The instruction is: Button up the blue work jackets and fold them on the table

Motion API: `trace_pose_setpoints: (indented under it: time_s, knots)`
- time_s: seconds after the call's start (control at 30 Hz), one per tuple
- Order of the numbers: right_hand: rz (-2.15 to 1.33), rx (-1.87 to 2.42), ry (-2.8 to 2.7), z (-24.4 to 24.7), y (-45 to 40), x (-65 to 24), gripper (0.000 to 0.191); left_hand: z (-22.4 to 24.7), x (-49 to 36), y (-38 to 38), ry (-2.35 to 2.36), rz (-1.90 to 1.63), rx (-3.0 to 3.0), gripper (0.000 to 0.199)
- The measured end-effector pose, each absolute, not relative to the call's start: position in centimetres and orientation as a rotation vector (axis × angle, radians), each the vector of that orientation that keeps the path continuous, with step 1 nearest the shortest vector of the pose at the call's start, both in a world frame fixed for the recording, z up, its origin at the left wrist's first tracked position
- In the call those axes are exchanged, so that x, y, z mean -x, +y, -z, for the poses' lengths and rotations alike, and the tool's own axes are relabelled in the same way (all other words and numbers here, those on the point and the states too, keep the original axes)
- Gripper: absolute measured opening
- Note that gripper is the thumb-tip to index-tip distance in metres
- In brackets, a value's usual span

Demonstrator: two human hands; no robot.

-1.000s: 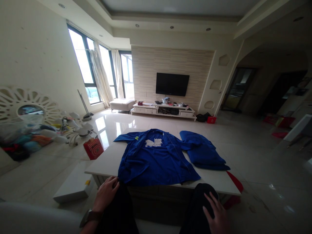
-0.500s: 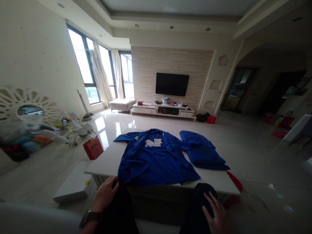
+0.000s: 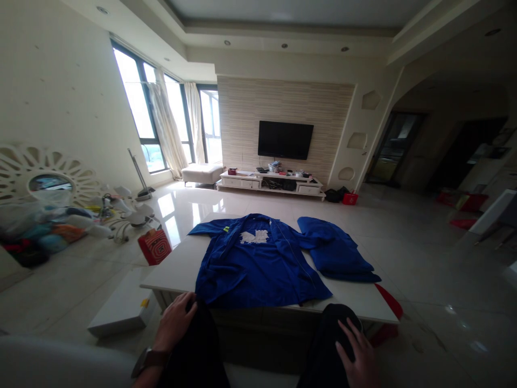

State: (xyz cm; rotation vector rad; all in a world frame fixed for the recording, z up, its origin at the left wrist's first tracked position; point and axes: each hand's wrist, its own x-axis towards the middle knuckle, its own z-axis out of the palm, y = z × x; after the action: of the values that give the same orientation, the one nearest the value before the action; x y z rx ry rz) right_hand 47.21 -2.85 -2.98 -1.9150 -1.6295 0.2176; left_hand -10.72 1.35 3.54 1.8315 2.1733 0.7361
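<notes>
The left hand (image 3: 175,319) lies on the left knee (image 3: 207,328), its fingers loosely bent over the dark cloth; a wristwatch (image 3: 156,358) with a brown strap sits on that wrist. The right hand (image 3: 358,355) rests on the right knee (image 3: 335,315) with its fingers spread. Neither hand grips anything. Compared with half a second ago, both hands keep the same pose and the clothes lie just as they did.

In front of the knees, a blue jacket (image 3: 258,277) lies unfastened on the white tabletop (image 3: 173,269), collar at the far side and hem toward the person. Its front panels are parted, showing a ragged whitish patch inside, below the collar. One sleeve stretches out to the left, with a small yellow-green mark near it; the other runs right, meeting a stack of folded blue clothing (image 3: 343,253). Some wrinkles cross the lower left part.

The hem reaches the near edge; its left corner is just beside the left fingers, whether touching I cannot tell. White surface shows left of the jacket and at the near right corner. Beyond the left edge stand a red box (image 3: 154,247) and a white box (image 3: 121,310); glossy floor (image 3: 428,258) stretches away on the right.
</notes>
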Motion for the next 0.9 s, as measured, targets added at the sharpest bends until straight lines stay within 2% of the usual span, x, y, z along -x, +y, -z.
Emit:
trace_pose_setpoints:
  time_s: [0.9]
  knots:
    - [-0.162,1.86,-1.683,4.0,-2.7,-47.6,0.06,-2.8,11.1,1.4,2.146,-0.846,-1.827,0.024]
